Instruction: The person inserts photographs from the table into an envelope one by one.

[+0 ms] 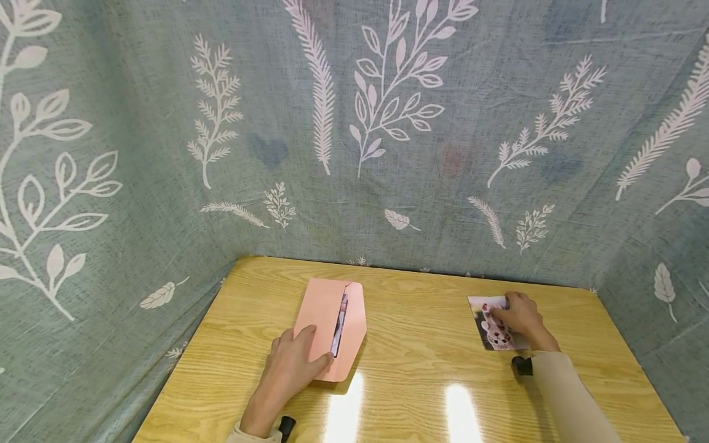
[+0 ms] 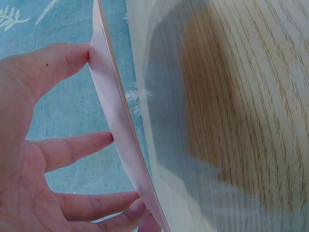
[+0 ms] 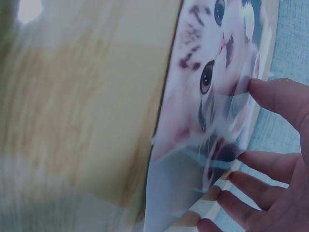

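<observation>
On the left of the table lies a pink envelope (image 1: 318, 301), with its pointed flap folded out to the right. A strip of a picture (image 1: 340, 317) shows in its slit; the rest is hidden inside. My left hand (image 1: 293, 363) holds the envelope near its lower end, thumb and fingertips spread apart along it in the left wrist view. At the right, my right hand (image 1: 522, 317) grips a glossy kitten photo (image 1: 493, 335) by its right side. Its thumb (image 3: 273, 96) lies on the picture, and the other fingertips meet the photo's edge.
Both things are on a wooden table (image 1: 410, 320), with bright light reflections near its front. Behind and beside it hangs a grey-green cloth (image 1: 354, 215) with white leaf prints. A black strap piece (image 1: 521, 365) sits at the right wrist.
</observation>
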`<move>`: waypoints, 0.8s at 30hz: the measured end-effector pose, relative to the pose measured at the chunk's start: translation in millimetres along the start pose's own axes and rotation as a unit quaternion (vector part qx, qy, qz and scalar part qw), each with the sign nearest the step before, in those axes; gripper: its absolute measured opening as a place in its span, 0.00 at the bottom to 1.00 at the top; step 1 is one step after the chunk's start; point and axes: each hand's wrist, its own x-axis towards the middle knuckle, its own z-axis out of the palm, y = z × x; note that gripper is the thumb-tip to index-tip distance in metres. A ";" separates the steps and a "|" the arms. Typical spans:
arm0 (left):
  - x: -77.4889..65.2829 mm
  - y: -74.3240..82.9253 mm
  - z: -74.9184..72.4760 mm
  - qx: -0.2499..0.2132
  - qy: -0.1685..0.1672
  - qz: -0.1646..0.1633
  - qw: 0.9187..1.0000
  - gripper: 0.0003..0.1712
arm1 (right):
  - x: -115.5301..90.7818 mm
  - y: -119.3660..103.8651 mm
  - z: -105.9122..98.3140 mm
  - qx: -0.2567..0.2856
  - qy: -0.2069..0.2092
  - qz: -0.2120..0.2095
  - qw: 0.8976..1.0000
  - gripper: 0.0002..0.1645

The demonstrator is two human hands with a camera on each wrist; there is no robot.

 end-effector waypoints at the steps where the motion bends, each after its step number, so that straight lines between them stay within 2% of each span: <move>1: 0.0 0.2 0.0 0.001 0.000 0.000 1.000 0.39 | 0.4 0.3 -0.1 -0.002 0.001 -0.002 1.000 0.46; 4: -0.2 0.6 -0.2 0.003 0.000 0.001 1.000 0.39 | -0.3 0.4 -0.2 0.004 0.014 -0.005 1.000 0.44; 9: -0.5 0.3 -0.3 0.003 0.002 0.002 1.000 0.39 | -1.3 0.6 0.9 0.033 0.059 -0.010 0.998 0.38; 13: -0.3 0.3 0.5 0.001 0.004 0.003 1.000 0.39 | -1.9 1.5 0.4 0.040 0.093 -0.018 0.995 0.26; 18: 0.3 0.3 1.4 0.002 0.004 0.005 1.000 0.39 | -4.4 -0.4 -1.6 0.070 0.110 -0.002 0.991 0.17; 24: 0.2 -0.4 1.9 -0.003 0.003 0.007 1.000 0.39 | -7.4 -2.7 -5.3 0.109 0.121 0.003 0.987 0.16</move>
